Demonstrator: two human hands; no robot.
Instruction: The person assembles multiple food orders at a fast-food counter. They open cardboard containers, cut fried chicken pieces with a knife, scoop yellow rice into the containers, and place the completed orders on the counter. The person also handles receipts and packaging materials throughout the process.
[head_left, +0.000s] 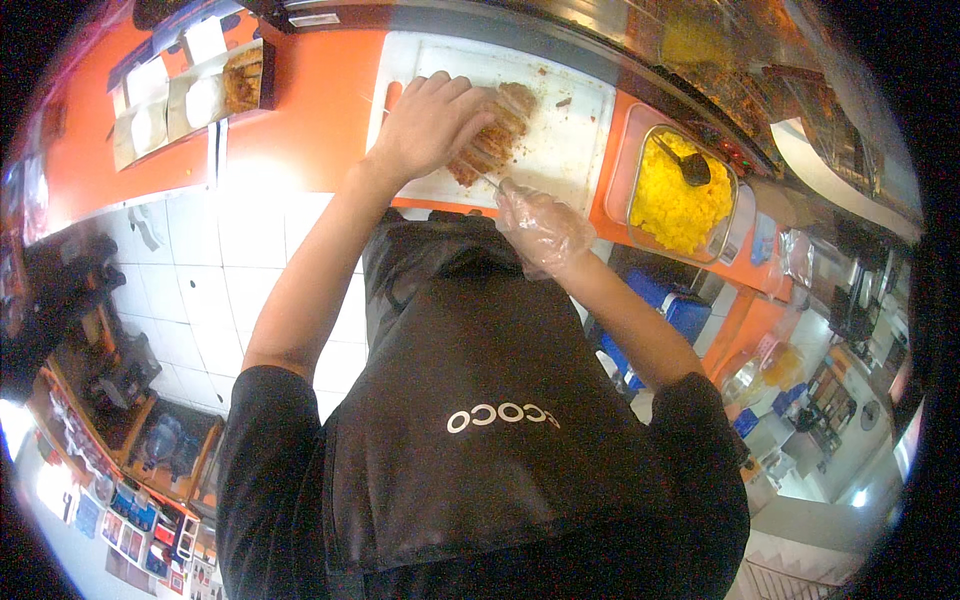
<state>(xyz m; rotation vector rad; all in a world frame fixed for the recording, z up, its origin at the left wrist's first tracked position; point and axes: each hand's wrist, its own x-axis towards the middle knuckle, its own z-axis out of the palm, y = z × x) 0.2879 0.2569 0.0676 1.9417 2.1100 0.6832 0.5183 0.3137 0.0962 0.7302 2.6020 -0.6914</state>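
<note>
A piece of browned, breaded meat [493, 140], cut into strips, lies on a white cutting board [570, 150]. My bare left hand [432, 122] rests over its left side with the fingers bent and closed against it, hiding part of the meat. On the near side, my right hand [543, 230] wears a clear plastic glove and is closed round a knife. Only a short, thin length of the knife's blade [489, 181] shows, touching the meat's near edge; its handle is hidden in the glove. Crumbs are scattered over the board.
Right of the board, a clear container [638, 222] holds yellow, crumbly food [672, 205] with a black spoon [692, 168]. Open takeaway boxes [190, 105] with white portions and browned food sit on the orange counter [310, 110] at left. A blue bin [665, 310] stands below the counter.
</note>
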